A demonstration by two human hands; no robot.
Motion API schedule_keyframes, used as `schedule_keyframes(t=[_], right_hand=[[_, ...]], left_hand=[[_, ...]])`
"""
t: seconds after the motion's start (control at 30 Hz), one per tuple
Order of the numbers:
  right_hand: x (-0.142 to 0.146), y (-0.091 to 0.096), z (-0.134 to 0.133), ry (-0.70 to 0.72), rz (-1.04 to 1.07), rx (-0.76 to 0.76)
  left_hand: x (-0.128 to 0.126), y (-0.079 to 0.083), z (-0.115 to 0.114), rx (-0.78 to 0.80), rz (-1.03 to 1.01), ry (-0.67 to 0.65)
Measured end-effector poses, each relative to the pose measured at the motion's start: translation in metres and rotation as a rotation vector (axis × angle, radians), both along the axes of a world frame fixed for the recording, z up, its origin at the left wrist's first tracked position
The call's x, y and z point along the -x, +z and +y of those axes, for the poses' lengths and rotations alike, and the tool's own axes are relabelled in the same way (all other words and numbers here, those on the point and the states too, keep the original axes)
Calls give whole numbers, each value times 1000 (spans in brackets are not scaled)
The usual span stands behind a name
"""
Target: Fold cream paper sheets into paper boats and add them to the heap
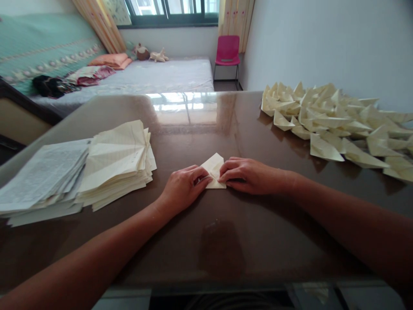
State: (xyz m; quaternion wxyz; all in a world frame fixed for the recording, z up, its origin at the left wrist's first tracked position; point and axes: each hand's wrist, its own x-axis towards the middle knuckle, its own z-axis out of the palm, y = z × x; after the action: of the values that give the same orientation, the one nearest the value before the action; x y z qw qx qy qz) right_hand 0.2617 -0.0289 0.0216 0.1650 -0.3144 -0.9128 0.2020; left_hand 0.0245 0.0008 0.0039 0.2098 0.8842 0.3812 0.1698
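Here the half-folded paper piece (214, 170) lies flat on the glossy brown worktop (226, 241), pinched between the left hand (183, 186) and the right hand (248, 175), whose fingertips close on its lower edges. To my eye a clean crease needs the edges matched first, then firm pressing outward from the middle while one hand anchors.

Matt paper (213, 171) — glossy brown table (226, 125)
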Motion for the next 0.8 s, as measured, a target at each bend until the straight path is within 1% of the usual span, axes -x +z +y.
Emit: schedule_keyframes(t=[0.17, 0.33, 0.43, 0.6, 0.8], right_hand=[[0, -1, 0, -23, -1, -1], [1, 3, 0, -89, 5, 14], [2, 5, -1, -94, 1, 17], [0, 4, 0, -59, -10, -23], [-2, 5, 0, 40, -49, -60]], left_hand=[[0, -2, 1, -19, -4, -1], [-2, 0, 0, -47, 19, -11], [-2, 0, 0, -54, 30, -22], [-2, 1, 1, -66, 49, -37], [-3, -1, -1, -87, 80, -24]])
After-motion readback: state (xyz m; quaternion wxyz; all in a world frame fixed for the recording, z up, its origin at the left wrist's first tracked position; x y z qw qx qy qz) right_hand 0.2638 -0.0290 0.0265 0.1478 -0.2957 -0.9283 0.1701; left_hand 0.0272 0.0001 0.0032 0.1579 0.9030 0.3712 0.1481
